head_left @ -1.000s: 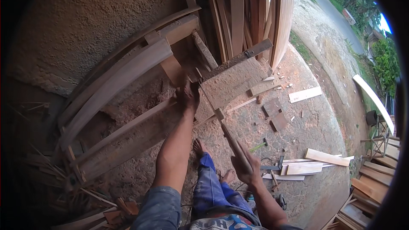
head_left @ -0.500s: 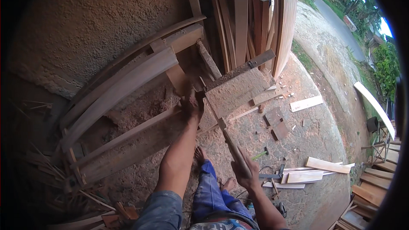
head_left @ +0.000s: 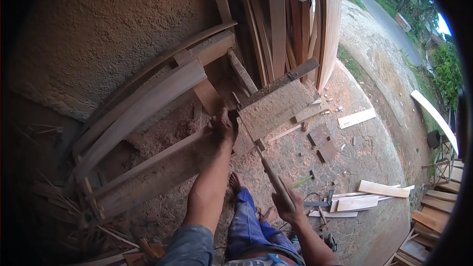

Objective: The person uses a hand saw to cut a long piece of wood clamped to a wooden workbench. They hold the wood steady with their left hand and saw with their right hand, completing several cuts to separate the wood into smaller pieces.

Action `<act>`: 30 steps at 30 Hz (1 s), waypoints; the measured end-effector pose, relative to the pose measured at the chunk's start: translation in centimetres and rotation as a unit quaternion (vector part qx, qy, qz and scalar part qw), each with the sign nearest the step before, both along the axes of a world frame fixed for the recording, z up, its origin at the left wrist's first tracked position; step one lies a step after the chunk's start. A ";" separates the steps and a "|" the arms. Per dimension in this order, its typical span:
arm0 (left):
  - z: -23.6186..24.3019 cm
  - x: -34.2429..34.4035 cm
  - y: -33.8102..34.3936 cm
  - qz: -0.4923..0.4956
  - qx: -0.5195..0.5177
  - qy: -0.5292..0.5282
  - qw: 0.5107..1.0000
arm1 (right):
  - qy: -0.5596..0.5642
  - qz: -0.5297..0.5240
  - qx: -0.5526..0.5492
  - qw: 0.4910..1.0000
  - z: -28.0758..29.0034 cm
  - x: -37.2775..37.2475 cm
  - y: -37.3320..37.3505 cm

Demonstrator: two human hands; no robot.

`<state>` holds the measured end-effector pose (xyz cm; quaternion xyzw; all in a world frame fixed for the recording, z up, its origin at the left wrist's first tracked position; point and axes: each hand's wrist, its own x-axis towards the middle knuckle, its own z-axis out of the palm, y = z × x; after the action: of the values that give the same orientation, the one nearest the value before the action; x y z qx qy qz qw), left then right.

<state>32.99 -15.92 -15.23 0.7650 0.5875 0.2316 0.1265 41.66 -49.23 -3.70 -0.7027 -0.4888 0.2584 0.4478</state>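
My left hand (head_left: pixel 222 127) is closed at the near edge of the sawdust-covered bench top (head_left: pixel 273 103), beside an upright wooden piece (head_left: pixel 206 93); what it grips is too dark to make out. My right hand (head_left: pixel 290 202) is wrapped round the thick lower part of a long, narrow tool (head_left: pixel 272 172), which slants up to my left hand, its thin upper length lying along the bench top's left end. A curved pale board (head_left: pixel 140 108) rests on the wooden frame left of my hands.
Long planks (head_left: pixel 278 24) stand against the textured wall (head_left: pixel 113 24). On the concrete floor lie offcuts (head_left: pixel 354 118), a green-handled tool (head_left: pixel 303 180), loose boards (head_left: pixel 357 204) and a dark power tool (head_left: pixel 329 241). Stacked wood (head_left: pixel 433 216) is at right; beyond it runs a road (head_left: pixel 394 29).
The whole view has shifted slightly down and right. Both hands keep their grip and nearly the same place against the bench; any movement of the tool is slight.
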 end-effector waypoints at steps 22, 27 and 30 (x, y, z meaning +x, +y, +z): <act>-0.2 0.4 -0.5 0.005 -0.023 0.013 1.000 | -0.017 -0.032 0.070 0.997 -4.2 0.9 10.5; -0.8 0.2 0.6 0.034 -0.023 0.058 0.997 | -0.118 0.006 0.006 0.993 -0.2 -0.4 -8.2; -2.0 -0.9 1.0 0.019 0.034 0.071 0.997 | -0.022 0.010 0.000 1.000 0.1 -0.5 -2.2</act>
<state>32.10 -14.90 -17.27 0.7722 0.6012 0.1984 0.0540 41.16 -51.44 -3.64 -0.7032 -0.5054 0.2477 0.4344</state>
